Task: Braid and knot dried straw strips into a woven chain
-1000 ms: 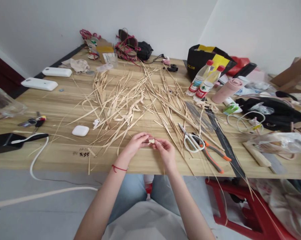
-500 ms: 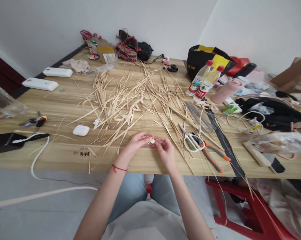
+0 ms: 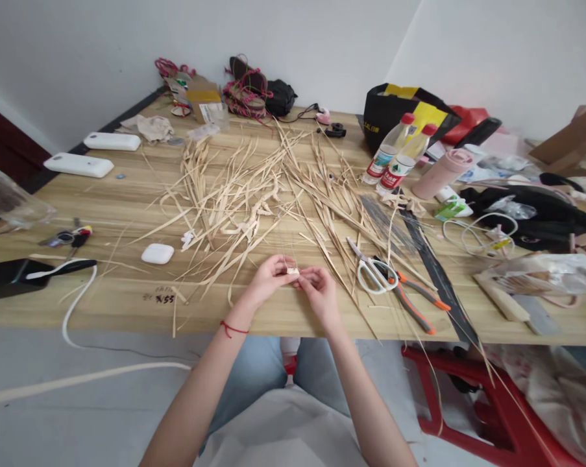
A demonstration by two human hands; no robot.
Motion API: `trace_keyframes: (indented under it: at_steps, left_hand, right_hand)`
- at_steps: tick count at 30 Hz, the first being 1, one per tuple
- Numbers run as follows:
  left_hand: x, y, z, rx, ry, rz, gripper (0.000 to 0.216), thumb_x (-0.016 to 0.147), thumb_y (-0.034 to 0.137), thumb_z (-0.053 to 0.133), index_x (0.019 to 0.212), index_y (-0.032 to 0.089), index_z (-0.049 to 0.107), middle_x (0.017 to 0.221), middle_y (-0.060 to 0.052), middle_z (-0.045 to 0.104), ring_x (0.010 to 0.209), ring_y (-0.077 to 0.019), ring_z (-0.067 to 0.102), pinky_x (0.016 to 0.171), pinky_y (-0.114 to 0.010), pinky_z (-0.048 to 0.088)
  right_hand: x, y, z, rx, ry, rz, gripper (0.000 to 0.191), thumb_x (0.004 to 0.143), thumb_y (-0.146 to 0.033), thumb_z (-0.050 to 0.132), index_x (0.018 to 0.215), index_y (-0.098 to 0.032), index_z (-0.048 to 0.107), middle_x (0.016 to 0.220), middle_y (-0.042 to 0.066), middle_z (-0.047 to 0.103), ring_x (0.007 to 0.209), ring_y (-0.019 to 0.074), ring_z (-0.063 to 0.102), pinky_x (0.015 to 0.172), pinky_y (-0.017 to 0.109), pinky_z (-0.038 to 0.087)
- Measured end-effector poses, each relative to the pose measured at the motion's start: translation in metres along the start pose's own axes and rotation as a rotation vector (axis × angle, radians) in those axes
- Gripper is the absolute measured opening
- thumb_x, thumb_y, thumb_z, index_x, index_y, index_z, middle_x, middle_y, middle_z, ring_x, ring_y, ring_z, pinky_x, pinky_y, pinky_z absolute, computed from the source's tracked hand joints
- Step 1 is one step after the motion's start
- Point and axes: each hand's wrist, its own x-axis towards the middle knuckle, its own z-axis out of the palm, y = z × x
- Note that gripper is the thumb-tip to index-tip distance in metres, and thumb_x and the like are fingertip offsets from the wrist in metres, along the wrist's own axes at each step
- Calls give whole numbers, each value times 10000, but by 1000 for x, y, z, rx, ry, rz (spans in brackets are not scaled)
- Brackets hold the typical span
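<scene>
Between my two hands, just above the table's near edge, is a small pale woven straw piece (image 3: 293, 270). Thin wires or strands stand up from it, too fine to make out. My left hand (image 3: 269, 277), with a red string bracelet at the wrist, pinches its left side. From the right, the fingers of my right hand (image 3: 318, 290) close on its other end. Beyond my hands lies a loose spread of dry straw strips (image 3: 234, 194), with a twisted, branching straw piece (image 3: 261, 209) among them.
White-handled scissors (image 3: 376, 275) and orange-handled pliers (image 3: 416, 305) lie right of my hands. Two water bottles (image 3: 389, 159), a pink tumbler (image 3: 443, 174) and a black-yellow bag (image 3: 378, 120) stand farther back. A white earbud case (image 3: 157, 253) sits left, near keys (image 3: 63, 238).
The small straw piece has turned in my fingers and now shows a flatter, more rectangular side. Both hands stay in nearly the same place, still pinching it.
</scene>
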Motion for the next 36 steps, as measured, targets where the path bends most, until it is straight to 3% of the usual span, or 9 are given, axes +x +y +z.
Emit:
trace_keyframes:
  at_steps: [13, 17, 23, 36]
  left_hand:
    - [-1, 4, 11, 41, 164, 6, 331, 639, 212, 700, 898, 172, 498, 777, -1, 609, 713, -130, 588, 660, -241, 469]
    - [-2, 7, 11, -46, 180, -15, 233, 698, 289, 645, 862, 171, 529, 798, -13, 616, 755, -158, 604, 665, -273, 495]
    - [-3, 5, 4, -163, 113, -42, 289, 749, 403, 608, 882, 147, 588, 968, -92, 656, 938, -216, 605, 781, -317, 487]
    - [3, 1, -3, -320, 39, -39, 263, 735, 379, 646, 778, 133, 563, 792, -54, 659, 726, -144, 614, 703, -273, 472]
  right_hand:
    - [-2, 3, 4, -42, -17, -61, 192, 723, -313, 648, 823, -208, 523, 731, 7, 649, 665, 143, 624, 647, 278, 506]
    - [-1, 6, 3, -63, -21, -76, 187, 727, -325, 642, 817, -204, 531, 741, 11, 645, 651, 139, 620, 649, 282, 505]
    - [-6, 2, -1, -18, -52, -37, 219, 709, -339, 654, 819, -199, 526, 723, 2, 631, 606, 121, 590, 561, 244, 476]
    - [-22, -6, 6, 76, -66, 125, 297, 716, -388, 641, 903, -192, 520, 660, -18, 625, 440, 65, 467, 405, 186, 332]
